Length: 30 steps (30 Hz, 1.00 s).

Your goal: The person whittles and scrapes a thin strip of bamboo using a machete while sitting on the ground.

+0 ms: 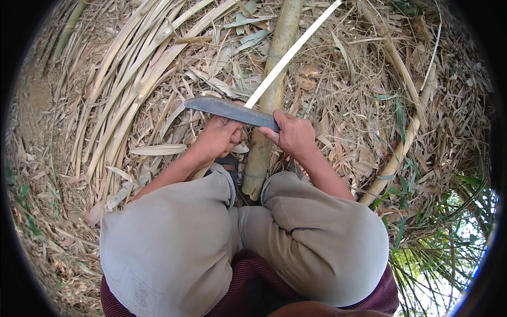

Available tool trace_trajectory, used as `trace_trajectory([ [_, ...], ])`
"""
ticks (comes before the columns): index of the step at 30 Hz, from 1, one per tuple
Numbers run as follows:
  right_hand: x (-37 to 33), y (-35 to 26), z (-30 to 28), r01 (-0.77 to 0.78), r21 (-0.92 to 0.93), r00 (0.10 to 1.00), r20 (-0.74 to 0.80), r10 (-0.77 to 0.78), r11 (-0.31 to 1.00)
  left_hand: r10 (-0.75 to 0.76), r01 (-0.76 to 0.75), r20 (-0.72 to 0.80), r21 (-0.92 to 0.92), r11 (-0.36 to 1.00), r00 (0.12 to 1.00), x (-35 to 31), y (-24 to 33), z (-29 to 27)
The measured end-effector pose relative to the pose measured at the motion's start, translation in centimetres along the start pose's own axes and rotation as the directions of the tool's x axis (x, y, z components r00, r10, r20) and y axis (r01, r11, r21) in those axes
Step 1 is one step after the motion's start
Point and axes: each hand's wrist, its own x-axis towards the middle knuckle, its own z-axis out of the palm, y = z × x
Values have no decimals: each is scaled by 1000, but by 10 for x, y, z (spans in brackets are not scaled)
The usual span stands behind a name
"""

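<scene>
A machete (227,109) with a dark, broad blade lies crosswise in front of my knees, its tip toward the left. My right hand (293,136) is closed around its handle end, thumb up along the near end of the blade. Beyond the blade a long, pale bamboo strip (293,53) slants up to the far right. Its line runs under the blade to my left hand (219,138), whose fingers are closed around it just below the blade. The blade hides where the strip passes beneath it. A thick bamboo pole (272,92) lies on the ground between my feet, below the strip.
Many split bamboo strips (124,84) lie in a curved bundle at the left. Another bamboo pole (393,164) rests on the right, near green leaves (404,193). Dry leaves and shavings (332,95) cover the ground. My bent knees (169,232) frame the near side.
</scene>
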Motion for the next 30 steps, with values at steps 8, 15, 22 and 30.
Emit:
trace_trajectory([
  [8, 13, 43, -2, -84, -17, 993, -79, 82, 996, 200, -192, -34, 165, 968, 979, -7, -4, 2],
  [15, 41, 81, -9, -395, 90, 918, 73, 389, 914, 169, -154, -54, 215, 964, 984, -11, -9, -1],
  [22, 54, 107, -20, -380, -55, 922, 56, 383, 923, 64, -56, -68, 123, 991, 996, -22, -6, -4],
  [30, 73, 164, -37, -501, -20, 865, 17, 501, 865, -37, 37, 19, 12, 999, 999, -49, -3, -25],
])
